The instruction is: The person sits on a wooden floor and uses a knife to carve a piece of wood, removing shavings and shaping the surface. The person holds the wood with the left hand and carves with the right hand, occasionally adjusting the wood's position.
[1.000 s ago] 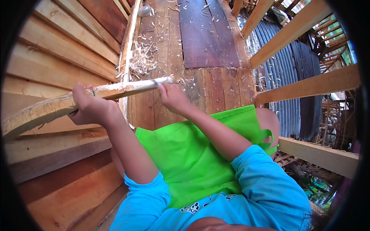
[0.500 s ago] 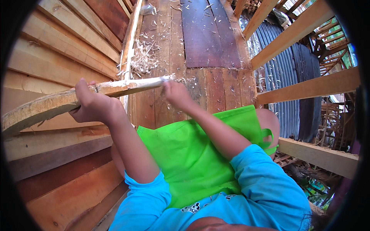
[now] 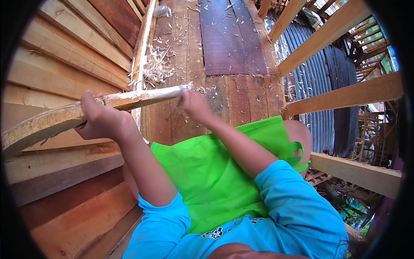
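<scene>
A long piece of wood (image 3: pixel 142 98) runs from the left rim to the middle of the view, its right end pale and freshly shaved. My left hand (image 3: pixel 101 114) is wrapped around it, fingers closed over its upper edge. At the shaved end my right hand (image 3: pixel 196 105) is closed and slightly blurred, with pale curls of wood beside it. Whatever the right hand grips is hidden; only a small bluish-white patch shows by its fingers. A bright green cloth (image 3: pixel 215 168) with a loop handle lies over my lap, below both forearms.
Wooden planks line the wall (image 3: pixel 69 47) on the left. A pile of wood shavings (image 3: pixel 157 67) lies on the plank floor (image 3: pixel 239 95), near a clear plastic item (image 3: pixel 162 11). On the right are wooden rails (image 3: pixel 345 96), with corrugated metal sheets (image 3: pixel 317 86) beyond.
The view has shifted slightly. Both hands stay at nearly the same places on the wood, the right one still at its shaved end.
</scene>
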The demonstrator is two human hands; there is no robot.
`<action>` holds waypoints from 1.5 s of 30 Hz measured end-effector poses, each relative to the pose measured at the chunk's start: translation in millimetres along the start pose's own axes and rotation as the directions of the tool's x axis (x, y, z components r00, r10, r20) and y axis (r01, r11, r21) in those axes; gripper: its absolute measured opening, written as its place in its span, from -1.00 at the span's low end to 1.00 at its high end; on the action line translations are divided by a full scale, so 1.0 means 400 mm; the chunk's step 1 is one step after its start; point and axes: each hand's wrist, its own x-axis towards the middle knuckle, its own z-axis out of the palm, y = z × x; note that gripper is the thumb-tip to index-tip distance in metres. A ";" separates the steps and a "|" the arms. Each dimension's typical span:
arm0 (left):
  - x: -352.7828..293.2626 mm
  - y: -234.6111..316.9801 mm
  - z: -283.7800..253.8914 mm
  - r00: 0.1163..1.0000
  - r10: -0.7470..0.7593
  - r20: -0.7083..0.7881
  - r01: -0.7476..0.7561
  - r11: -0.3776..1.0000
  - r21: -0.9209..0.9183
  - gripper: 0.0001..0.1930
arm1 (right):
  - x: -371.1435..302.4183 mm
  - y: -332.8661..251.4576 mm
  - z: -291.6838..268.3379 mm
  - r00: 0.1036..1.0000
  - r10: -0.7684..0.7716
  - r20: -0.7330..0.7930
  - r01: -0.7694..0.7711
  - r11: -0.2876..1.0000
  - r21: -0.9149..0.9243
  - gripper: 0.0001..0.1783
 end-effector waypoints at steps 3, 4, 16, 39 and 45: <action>0.005 -0.006 -0.004 1.000 -0.002 -0.005 0.002 1.000 -0.021 -0.72 | 0.011 0.009 -0.005 0.991 0.131 -0.037 -0.134 0.985 -0.109 -0.52; 0.015 -0.010 -0.006 1.000 0.011 -0.002 -0.011 1.000 -0.020 -0.72 | -0.005 -0.039 0.000 0.999 0.043 -0.016 -0.044 0.995 -0.084 -0.51; -0.005 0.010 0.011 1.000 -0.005 -0.001 0.005 1.000 -0.030 -0.76 | 0.023 0.044 -0.006 0.955 0.295 0.038 -0.291 0.952 -0.090 -0.52; 0.006 -0.014 -0.001 0.998 0.055 0.012 -0.055 0.998 -0.027 -0.78 | 0.007 -0.078 -0.025 0.957 0.267 0.113 -0.246 0.954 -0.170 -0.46; -0.004 -0.019 -0.003 0.994 0.093 0.050 -0.093 0.996 -0.010 -0.75 | -0.019 -0.057 -0.047 0.954 0.275 0.119 -0.237 0.935 -0.263 -0.46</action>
